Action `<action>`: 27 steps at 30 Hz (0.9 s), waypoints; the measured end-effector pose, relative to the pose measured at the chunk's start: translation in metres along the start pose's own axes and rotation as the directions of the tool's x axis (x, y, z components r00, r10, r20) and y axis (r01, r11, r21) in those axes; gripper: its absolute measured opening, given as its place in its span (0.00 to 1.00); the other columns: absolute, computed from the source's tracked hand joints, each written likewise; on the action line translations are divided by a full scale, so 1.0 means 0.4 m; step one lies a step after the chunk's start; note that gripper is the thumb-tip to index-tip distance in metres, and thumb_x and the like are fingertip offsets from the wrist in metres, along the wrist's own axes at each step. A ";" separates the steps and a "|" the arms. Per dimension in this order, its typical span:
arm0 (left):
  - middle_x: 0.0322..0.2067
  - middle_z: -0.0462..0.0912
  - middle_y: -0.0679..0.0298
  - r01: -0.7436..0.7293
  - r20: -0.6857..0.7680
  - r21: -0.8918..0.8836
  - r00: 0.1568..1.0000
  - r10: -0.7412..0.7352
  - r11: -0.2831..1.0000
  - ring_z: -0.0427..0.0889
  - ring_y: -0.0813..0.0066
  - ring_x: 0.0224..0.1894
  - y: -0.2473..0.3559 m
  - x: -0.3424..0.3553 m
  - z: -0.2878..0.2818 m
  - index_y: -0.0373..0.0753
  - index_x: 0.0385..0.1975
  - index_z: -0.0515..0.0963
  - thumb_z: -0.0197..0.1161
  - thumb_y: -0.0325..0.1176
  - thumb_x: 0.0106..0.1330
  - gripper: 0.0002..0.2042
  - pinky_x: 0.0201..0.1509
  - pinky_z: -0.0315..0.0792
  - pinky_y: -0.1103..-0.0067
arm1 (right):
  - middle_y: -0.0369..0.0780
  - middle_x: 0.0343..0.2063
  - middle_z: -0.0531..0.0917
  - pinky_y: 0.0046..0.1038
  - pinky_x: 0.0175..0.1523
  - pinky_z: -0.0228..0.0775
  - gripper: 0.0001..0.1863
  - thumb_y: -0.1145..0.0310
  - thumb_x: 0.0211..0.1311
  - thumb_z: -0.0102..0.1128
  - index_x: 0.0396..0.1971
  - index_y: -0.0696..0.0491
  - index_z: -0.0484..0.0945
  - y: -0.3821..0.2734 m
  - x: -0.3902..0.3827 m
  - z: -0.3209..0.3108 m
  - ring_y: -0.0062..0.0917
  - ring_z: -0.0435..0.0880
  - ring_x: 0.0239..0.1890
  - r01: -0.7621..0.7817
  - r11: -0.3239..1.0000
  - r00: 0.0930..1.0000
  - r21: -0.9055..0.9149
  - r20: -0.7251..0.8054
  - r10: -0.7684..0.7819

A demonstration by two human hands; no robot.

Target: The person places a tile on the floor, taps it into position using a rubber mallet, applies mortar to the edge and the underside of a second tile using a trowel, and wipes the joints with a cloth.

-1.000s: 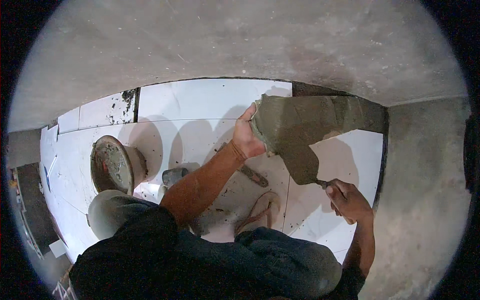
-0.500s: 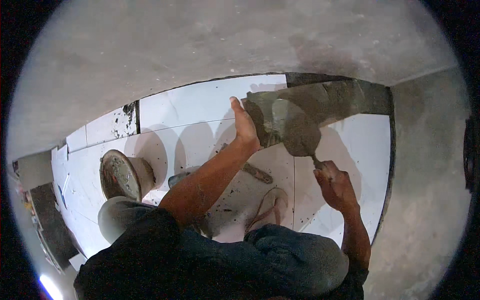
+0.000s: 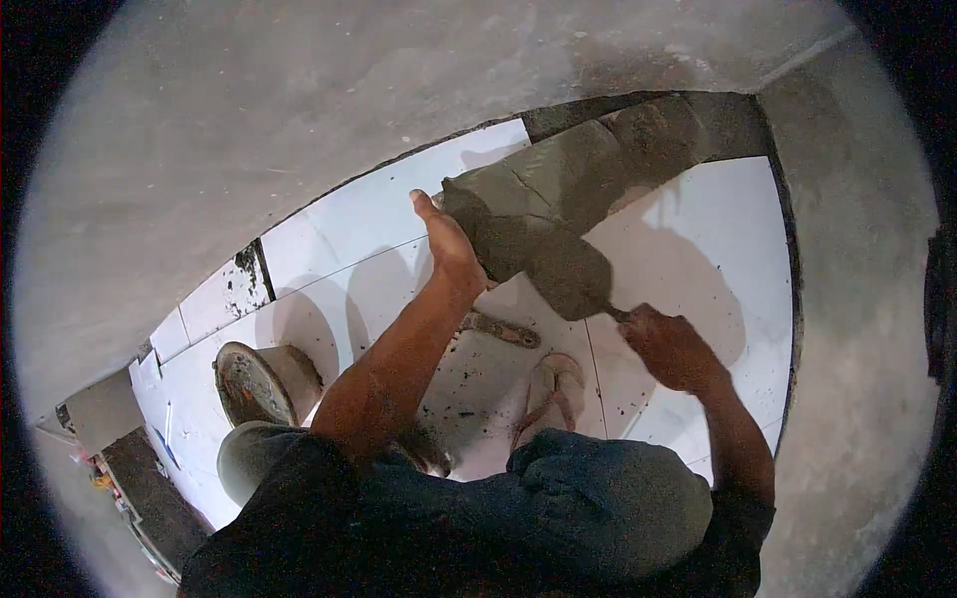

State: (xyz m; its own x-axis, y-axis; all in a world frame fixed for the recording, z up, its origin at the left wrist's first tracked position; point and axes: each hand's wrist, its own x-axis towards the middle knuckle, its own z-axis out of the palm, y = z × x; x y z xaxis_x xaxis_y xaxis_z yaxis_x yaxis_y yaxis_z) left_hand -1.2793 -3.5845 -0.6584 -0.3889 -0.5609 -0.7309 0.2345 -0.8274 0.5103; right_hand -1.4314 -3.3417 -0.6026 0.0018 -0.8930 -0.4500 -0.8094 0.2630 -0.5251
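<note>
A long tile piece (image 3: pixel 573 179), its upturned face coated in grey wet mortar, is held slanting above the white floor tiles. My left hand (image 3: pixel 454 249) grips its left end from below, thumb up along the edge. In my right hand (image 3: pixel 673 349) is the handle of a trowel (image 3: pixel 570 277). The trowel's mortar-covered blade lies against the near edge of the coated face, near the left end. Fine lines cross the mortar beside the blade. The underside of the tile and most of my left fingers are hidden.
A mortar-smeared bucket (image 3: pixel 261 384) stands at left by my knee. A dirty-handled tool (image 3: pixel 503 329) lies on the white floor tiles (image 3: pixel 698 249) among crumbs, partly behind my left arm. My sandalled foot (image 3: pixel 553 389) is near it. Bare walls (image 3: pixel 857 299) border the floor.
The view has turned a little. In it, the coated tile, the trowel and my left hand have shifted left. A shiny patch on the mortar has gone, and thin lines now show there.
</note>
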 end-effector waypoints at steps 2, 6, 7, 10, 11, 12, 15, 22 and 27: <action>0.60 0.61 0.50 -0.041 0.052 -0.014 0.998 0.042 0.999 0.62 0.50 0.60 -0.020 0.032 -0.055 0.36 0.61 0.58 0.24 0.73 0.58 0.46 0.63 0.55 0.58 | 0.50 0.35 0.76 0.41 0.37 0.72 0.14 0.62 0.65 0.45 0.44 0.54 0.71 -0.007 -0.034 -0.054 0.42 0.79 0.32 -0.123 0.990 0.992 0.066 0.016 0.123; 0.59 0.62 0.52 0.079 -0.007 -0.041 0.997 -0.079 0.996 0.63 0.52 0.59 0.003 -0.036 -0.010 0.38 0.61 0.59 0.25 0.75 0.55 0.47 0.62 0.57 0.59 | 0.48 0.33 0.79 0.38 0.36 0.73 0.15 0.64 0.59 0.56 0.42 0.56 0.72 -0.069 -0.061 -0.104 0.39 0.81 0.32 -0.378 0.891 0.917 0.251 -0.035 0.398; 0.59 0.62 0.52 0.078 -0.004 -0.036 0.997 -0.079 0.996 0.63 0.52 0.59 0.000 -0.034 -0.016 0.38 0.61 0.59 0.25 0.75 0.55 0.47 0.62 0.57 0.59 | 0.48 0.33 0.79 0.38 0.36 0.73 0.15 0.64 0.59 0.56 0.42 0.56 0.72 -0.073 -0.060 -0.093 0.39 0.81 0.32 -0.378 0.890 0.916 0.254 -0.038 0.400; 0.59 0.62 0.52 0.040 0.159 -0.064 0.987 -0.029 0.997 0.63 0.53 0.60 -0.005 -0.027 -0.033 0.40 0.62 0.59 0.26 0.77 0.53 0.49 0.62 0.56 0.58 | 0.44 0.32 0.77 0.40 0.37 0.72 0.14 0.57 0.61 0.54 0.39 0.51 0.72 -0.089 -0.044 -0.068 0.39 0.79 0.33 -0.188 0.973 0.927 0.132 -0.302 0.221; 0.60 0.62 0.52 0.023 0.141 -0.088 0.990 -0.011 0.996 0.62 0.52 0.61 -0.006 -0.028 -0.030 0.39 0.62 0.59 0.28 0.77 0.52 0.49 0.64 0.54 0.58 | 0.44 0.31 0.77 0.39 0.37 0.73 0.14 0.57 0.61 0.53 0.39 0.51 0.71 -0.096 -0.031 -0.074 0.39 0.79 0.33 -0.100 0.986 0.945 0.131 -0.298 0.136; 0.61 0.62 0.53 0.006 0.123 -0.112 0.992 0.008 0.994 0.61 0.52 0.62 -0.006 -0.030 -0.026 0.38 0.62 0.59 0.29 0.78 0.51 0.50 0.65 0.52 0.57 | 0.45 0.30 0.77 0.38 0.37 0.73 0.15 0.56 0.60 0.53 0.39 0.51 0.71 -0.105 -0.021 -0.078 0.39 0.78 0.33 -0.011 0.991 0.955 0.131 -0.294 0.050; 0.60 0.62 0.52 0.036 0.057 -0.105 0.998 -0.030 0.994 0.61 0.51 0.62 0.000 -0.051 -0.010 0.37 0.62 0.58 0.29 0.78 0.50 0.51 0.65 0.52 0.57 | 0.45 0.32 0.76 0.38 0.39 0.73 0.15 0.56 0.62 0.51 0.40 0.51 0.70 -0.129 -0.008 -0.083 0.38 0.78 0.33 -0.111 0.984 0.977 0.141 -0.165 0.134; 0.58 0.63 0.51 -0.056 0.156 -0.041 0.986 0.062 0.998 0.62 0.52 0.59 -0.014 -0.022 -0.039 0.40 0.62 0.58 0.29 0.79 0.49 0.51 0.62 0.55 0.56 | 0.48 0.33 0.76 0.40 0.39 0.74 0.17 0.55 0.65 0.45 0.44 0.53 0.68 -0.179 0.028 -0.091 0.42 0.79 0.34 -0.174 0.978 0.982 0.116 -0.049 0.181; 0.56 0.64 0.49 -0.137 0.164 -0.058 0.976 0.145 0.989 0.63 0.52 0.58 -0.008 -0.028 -0.030 0.36 0.59 0.61 0.34 0.79 0.50 0.51 0.61 0.56 0.57 | 0.50 0.32 0.77 0.40 0.38 0.73 0.21 0.56 0.61 0.53 0.46 0.57 0.66 -0.201 0.038 -0.080 0.44 0.79 0.35 -0.284 0.951 0.958 0.124 0.013 0.285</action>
State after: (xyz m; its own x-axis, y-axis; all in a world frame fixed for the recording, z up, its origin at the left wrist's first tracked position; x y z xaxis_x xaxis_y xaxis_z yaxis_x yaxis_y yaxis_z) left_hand -1.2650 -3.5759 -0.6576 -0.4915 -0.6631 -0.5646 0.3368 -0.7426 0.5789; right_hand -1.3850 -3.3882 -0.5444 -0.2209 -0.7761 -0.5906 -0.6969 0.5493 -0.4611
